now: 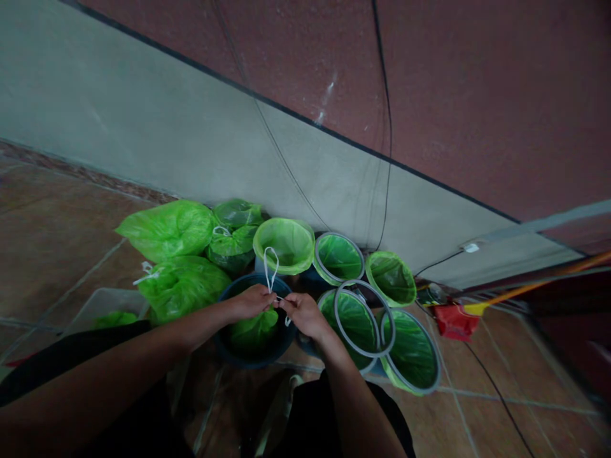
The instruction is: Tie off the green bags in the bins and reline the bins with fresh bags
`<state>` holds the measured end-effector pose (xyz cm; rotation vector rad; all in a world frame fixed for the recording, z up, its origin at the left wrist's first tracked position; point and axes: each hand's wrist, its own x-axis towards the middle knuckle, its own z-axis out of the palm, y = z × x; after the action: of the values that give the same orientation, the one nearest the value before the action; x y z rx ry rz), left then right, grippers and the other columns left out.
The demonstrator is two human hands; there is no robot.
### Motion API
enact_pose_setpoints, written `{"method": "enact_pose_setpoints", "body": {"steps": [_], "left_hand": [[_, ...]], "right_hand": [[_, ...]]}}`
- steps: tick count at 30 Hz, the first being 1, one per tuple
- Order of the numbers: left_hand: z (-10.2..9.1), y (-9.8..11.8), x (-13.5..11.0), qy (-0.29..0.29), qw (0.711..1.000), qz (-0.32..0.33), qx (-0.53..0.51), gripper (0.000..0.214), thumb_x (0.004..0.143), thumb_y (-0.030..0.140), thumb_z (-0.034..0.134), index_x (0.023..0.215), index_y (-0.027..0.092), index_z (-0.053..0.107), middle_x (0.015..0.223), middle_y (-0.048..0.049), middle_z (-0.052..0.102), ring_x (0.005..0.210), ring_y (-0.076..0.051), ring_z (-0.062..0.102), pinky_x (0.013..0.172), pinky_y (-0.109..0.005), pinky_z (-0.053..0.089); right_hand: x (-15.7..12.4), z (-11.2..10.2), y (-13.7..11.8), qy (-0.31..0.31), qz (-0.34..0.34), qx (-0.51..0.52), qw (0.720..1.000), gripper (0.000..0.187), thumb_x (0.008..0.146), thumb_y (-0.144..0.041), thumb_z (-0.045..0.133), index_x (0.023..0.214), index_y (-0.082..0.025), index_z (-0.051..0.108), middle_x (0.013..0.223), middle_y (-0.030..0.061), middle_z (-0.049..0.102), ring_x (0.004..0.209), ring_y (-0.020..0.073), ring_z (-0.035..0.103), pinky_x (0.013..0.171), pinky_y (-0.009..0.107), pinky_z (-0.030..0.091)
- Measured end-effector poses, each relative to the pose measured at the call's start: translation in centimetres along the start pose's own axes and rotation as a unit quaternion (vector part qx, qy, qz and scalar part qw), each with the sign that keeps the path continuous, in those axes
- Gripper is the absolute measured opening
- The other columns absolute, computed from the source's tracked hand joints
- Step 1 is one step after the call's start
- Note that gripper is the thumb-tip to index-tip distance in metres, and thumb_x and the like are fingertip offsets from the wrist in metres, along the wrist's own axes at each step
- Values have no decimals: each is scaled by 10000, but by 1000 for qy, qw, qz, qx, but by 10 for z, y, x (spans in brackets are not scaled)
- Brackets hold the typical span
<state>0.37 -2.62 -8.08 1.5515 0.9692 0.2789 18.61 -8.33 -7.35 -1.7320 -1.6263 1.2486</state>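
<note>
A green garbage bag (255, 329), gathered at its neck, sits inside a dark blue bin (252, 362) in front of me. Above it, my left hand (255, 300) pinches the bag's white drawstring (271, 261), and a loop of it stands up over the fingers. My right hand (301, 312) is closed on the drawstring too, close beside the left, with a short stretch of string between them. A small white end hangs under the right fingers. The hands partly cover the bin's rim and the bag's neck.
Tied green bags (172, 229) lie on the left near a pale tub (105, 302). Several green-lined bins (286, 245) stand along the wall and to the right; a loose grey ring (365, 318) rests across two. A red dustpan (453, 323) and cables lie farther right.
</note>
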Motion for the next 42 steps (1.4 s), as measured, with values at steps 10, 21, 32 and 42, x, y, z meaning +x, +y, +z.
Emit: {"method": "enact_pose_setpoints", "body": {"steps": [10,21,32,42], "left_hand": [[-13,2,-1,-27,993,55,98,225,770,301,577,746,167,756,698,-14,720,664,-152,608,652,-244,431],[-12,17,-19,-12,932,234,276,229,849,141,507,964,185,700,868,-66,720,779,-211,638,743,-293,421],[2,11,-21,65,931,234,271,289,897,133,486,1132,190,646,937,-64,743,859,-193,695,794,-281,502],[1,12,-20,109,903,269,316,339,916,120,508,1232,155,625,1064,-101,737,984,-210,686,907,-337,531]], "right_hand": [[-17,-2,-11,-245,92,72,963,268,913,-387,596,806,-157,685,609,-11,627,458,86,527,452,192,373],[-2,12,-20,1,-29,236,971,241,746,-421,683,869,-214,689,746,4,651,599,116,525,532,221,409],[-4,6,-28,-10,54,300,952,223,766,-366,624,882,-182,670,533,-59,516,421,82,427,426,204,329],[-6,10,-30,10,74,346,935,272,680,-330,681,912,-187,673,538,-64,558,400,80,443,404,205,342]]}}
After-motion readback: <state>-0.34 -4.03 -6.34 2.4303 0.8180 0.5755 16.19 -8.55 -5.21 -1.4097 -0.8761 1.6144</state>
